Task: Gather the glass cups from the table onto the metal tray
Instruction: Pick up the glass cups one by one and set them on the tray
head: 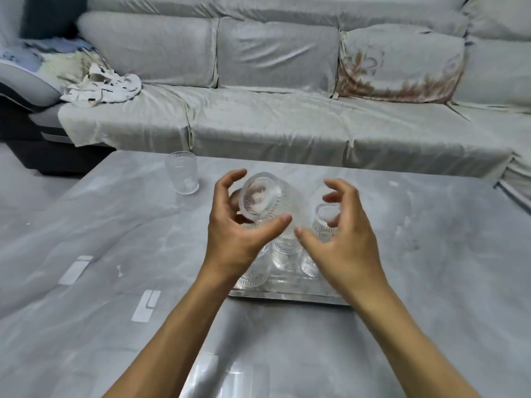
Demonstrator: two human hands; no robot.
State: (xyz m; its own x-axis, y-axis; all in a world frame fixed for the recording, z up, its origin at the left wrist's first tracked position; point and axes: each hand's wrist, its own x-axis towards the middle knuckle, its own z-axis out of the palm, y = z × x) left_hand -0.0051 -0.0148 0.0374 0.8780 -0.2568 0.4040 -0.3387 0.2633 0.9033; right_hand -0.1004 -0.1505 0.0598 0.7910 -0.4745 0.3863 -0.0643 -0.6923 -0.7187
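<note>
A metal tray point(287, 296) lies on the grey table in front of me. Several ribbed glass cups stand on it, partly hidden by my hands; one point(327, 218) shows at the right, another point(285, 254) in the middle. My left hand point(232, 239) holds a glass cup point(267, 199) tilted in the air above the tray, base towards me, with the thumb under it and the fingers over it. My right hand point(344, 248) hovers just right of that cup, fingers curled and apart, holding nothing. One more glass cup point(181, 173) stands upright on the table at the far left.
The marble-look table point(431, 254) carries several white tape marks at the left point(146, 305). A grey covered sofa point(273, 110) runs behind the table's far edge, with crumpled cloth point(103, 87) at its left end.
</note>
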